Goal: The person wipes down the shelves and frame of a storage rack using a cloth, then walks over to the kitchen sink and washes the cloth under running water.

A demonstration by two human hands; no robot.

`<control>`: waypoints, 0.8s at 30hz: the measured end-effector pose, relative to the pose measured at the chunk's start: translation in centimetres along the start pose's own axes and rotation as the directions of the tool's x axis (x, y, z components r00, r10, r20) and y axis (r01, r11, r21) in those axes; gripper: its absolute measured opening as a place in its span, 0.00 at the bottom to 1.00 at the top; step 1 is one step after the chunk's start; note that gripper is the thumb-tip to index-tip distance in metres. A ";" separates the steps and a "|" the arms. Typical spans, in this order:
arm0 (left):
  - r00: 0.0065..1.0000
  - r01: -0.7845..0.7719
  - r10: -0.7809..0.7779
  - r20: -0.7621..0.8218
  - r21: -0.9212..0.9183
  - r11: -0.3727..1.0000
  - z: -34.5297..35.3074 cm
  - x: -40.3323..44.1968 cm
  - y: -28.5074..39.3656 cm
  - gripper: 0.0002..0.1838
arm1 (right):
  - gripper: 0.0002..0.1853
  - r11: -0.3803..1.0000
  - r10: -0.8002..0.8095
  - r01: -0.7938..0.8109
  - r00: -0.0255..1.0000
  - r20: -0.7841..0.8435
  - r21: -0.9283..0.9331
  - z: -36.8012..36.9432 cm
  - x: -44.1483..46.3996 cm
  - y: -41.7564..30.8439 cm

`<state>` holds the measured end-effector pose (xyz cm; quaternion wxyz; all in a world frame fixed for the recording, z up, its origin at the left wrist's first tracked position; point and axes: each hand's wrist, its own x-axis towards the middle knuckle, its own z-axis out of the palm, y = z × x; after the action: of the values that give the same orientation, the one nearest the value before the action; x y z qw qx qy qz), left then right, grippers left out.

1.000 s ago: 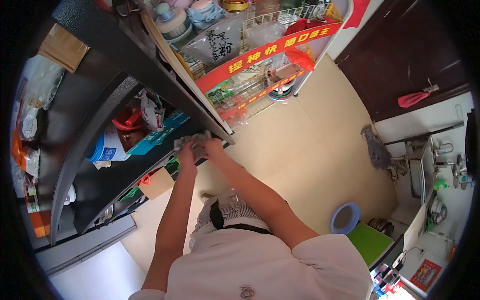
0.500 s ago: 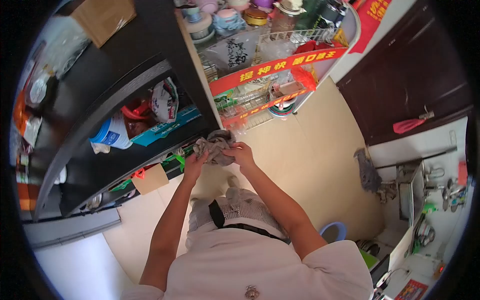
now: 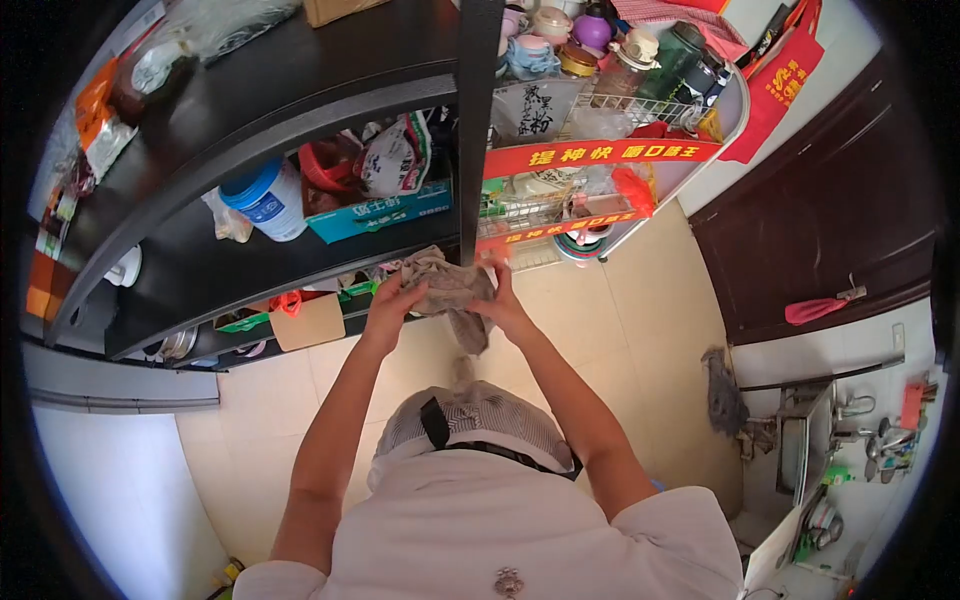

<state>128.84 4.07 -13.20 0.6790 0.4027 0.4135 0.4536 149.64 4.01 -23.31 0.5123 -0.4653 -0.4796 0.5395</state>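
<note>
A crumpled grey-brown cloth is stretched between my two hands in front of the black shelf. My left hand grips its left side, with the fingers closed on the fabric. On the right side my right hand pinches the cloth, and a loose end hangs down between the hands. Just behind the cloth stands the shelf's dark upright post. On the shelf board are a blue-lidded tub and a teal box holding a red item and a packet.
A wire rack with bottles and bags stands right of the post. A brown door, a sink and a hanging grey cloth are at the right. A cardboard piece sticks out below the shelf.
The view has turned and the shelf now lies more level. Both hands have come away from the shelf edge with the cloth, which has opened out and hangs lower.
</note>
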 end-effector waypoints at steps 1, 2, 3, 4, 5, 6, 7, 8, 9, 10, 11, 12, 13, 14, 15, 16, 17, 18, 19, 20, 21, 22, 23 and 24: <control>1.000 -0.002 0.002 0.010 -0.014 1.000 -0.3 -0.5 0.4 0.18 | 0.32 0.998 -0.066 0.067 0.995 -0.074 0.013 1.0 -0.5 -1.1; 1.000 -0.004 0.005 0.020 -0.029 1.000 -0.7 -0.9 0.8 0.18 | 0.28 0.999 -0.052 0.052 0.998 -0.027 0.010 1.4 -0.6 -1.5; 1.000 -0.006 0.008 0.030 -0.046 0.999 -1.1 -1.3 1.2 0.19 | 0.24 0.999 -0.038 0.038 0.999 0.020 0.006 1.7 -0.8 -1.9; 0.999 0.004 -0.008 -0.052 -0.065 0.998 -2.0 -1.3 1.2 0.19 | 0.19 0.998 0.061 -0.057 0.981 0.185 -0.026 1.2 -0.6 -2.0; 0.991 0.013 -0.025 -0.134 -0.085 0.996 -3.3 -1.1 1.0 0.20 | 0.15 0.987 0.162 -0.145 0.926 0.340 -0.074 1.1 -0.6 -2.0; 0.976 0.021 -0.043 -0.214 -0.106 0.994 -4.2 -1.2 1.1 0.21 | 0.11 0.986 0.144 -0.110 0.938 0.316 -0.122 1.9 -1.1 -3.0; 0.984 -0.096 0.071 -0.163 -0.149 0.984 -4.1 -1.9 2.1 0.27 | 0.07 0.983 0.122 -0.075 0.949 0.291 -0.170 3.0 -1.9 -5.1; 0.988 -0.105 0.063 -0.138 -0.317 0.943 -3.8 -2.8 3.0 0.31 | 0.06 0.975 0.100 -0.041 0.958 0.268 -0.217 4.0 -2.6 -7.2; 0.992 -0.106 0.058 -0.113 -0.477 0.873 -3.2 -3.8 4.0 0.36 | 0.06 0.982 0.055 -0.008 0.968 0.246 -0.187 5.0 -3.2 -8.8; 0.995 -0.098 0.057 -0.086 -0.622 0.777 -3.1 -4.6 4.4 0.40 | 0.06 0.987 0.013 0.023 0.975 0.222 -0.158 5.9 -3.9 -10.3; 1.000 -0.007 0.002 -0.009 -0.626 0.779 -4.0 -4.9 2.6 0.51 | 0.06 0.990 -0.026 0.053 0.980 0.197 -0.131 6.7 -4.5 -11.4; 0.996 0.091 -0.058 0.073 -0.624 0.776 -6.1 -4.1 -2.8 0.51 | 0.07 0.999 0.005 0.002 0.986 0.170 -0.039 7.5 -5.0 -12.3; 0.986 0.137 -0.067 0.153 -0.515 0.846 -5.0 -5.8 -3.9 0.52 | 0.09 0.997 0.039 -0.047 0.988 0.146 0.054 8.3 -5.3 -13.1; 0.970 0.164 -0.075 0.232 -0.393 0.905 -3.8 -7.5 -4.8 0.54 | 0.10 0.985 0.076 -0.094 0.989 0.126 0.147 9.0 -5.5 -13.5; 0.972 0.147 -0.080 0.220 -0.310 0.939 -3.5 -8.2 -8.1 0.55 | 0.10 0.981 0.072 -0.093 0.989 0.127 0.168 9.2 -5.6 -13.8; 0.983 0.086 -0.023 0.183 -0.341 0.936 -2.3 -9.4 -8.7 0.45 | 0.10 0.983 0.078 -0.104 0.982 0.171 0.150 8.9 -5.8 -13.7; 0.989 0.070 -0.081 0.126 0.093 0.993 -1.8 -10.1 -8.9 0.38 | 0.10 0.984 0.087 -0.117 0.973 0.212 0.132 8.3 -6.0 -13.4; 0.992 0.077 -0.118 0.049 0.508 0.858 -0.5 -11.5 -6.3 0.32 | 0.10 0.985 0.101 -0.133 0.963 0.251 0.114 7.5 -6.4 -13.0; 0.995 0.091 -0.102 -0.005 0.506 0.858 -0.5 -12.0 -6.5 0.28 | 0.09 0.988 0.099 -0.123 0.969 0.228 0.090 6.7 -6.9 -12.6; 0.995 0.101 -0.080 -0.062 0.505 0.857 -0.6 -12.4 -6.5 0.23 | 0.09 0.988 0.136 -0.146 0.977 0.163 0.052 6.0 -7.5 -12.3; 0.991 0.105 -0.050 -0.120 0.509 0.855 -0.8 -12.7 -6.4 0.19 | 0.08 0.986 0.160 -0.163 0.982 0.101 0.018 5.3 -7.9 -12.3; 0.989 0.016 0.060 -0.137 0.492 0.870 -1.3 -12.9 -6.5 0.17 | 0.08 0.984 0.178 -0.178 0.983 0.037 -0.011 4.7 -8.0 -12.3; 0.974 -0.075 0.167 -0.152 0.481 0.874 -1.9 -13.0 -6.9 0.15 | 0.07 0.988 0.146 -0.145 0.989 0.018 -0.061 3.6 -7.7 -11.6; 0.949 -0.164 0.269 -0.165 0.471 0.867 -2.4 -13.3 -7.1 0.13 | 0.06 0.987 0.113 -0.113 0.994 -0.004 -0.110 2.2 -7.4 -10.7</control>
<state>125.37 -9.99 -17.93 0.4601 0.5394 0.5335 0.4612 148.87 -3.28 -12.40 0.4538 -0.5185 -0.4820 0.5411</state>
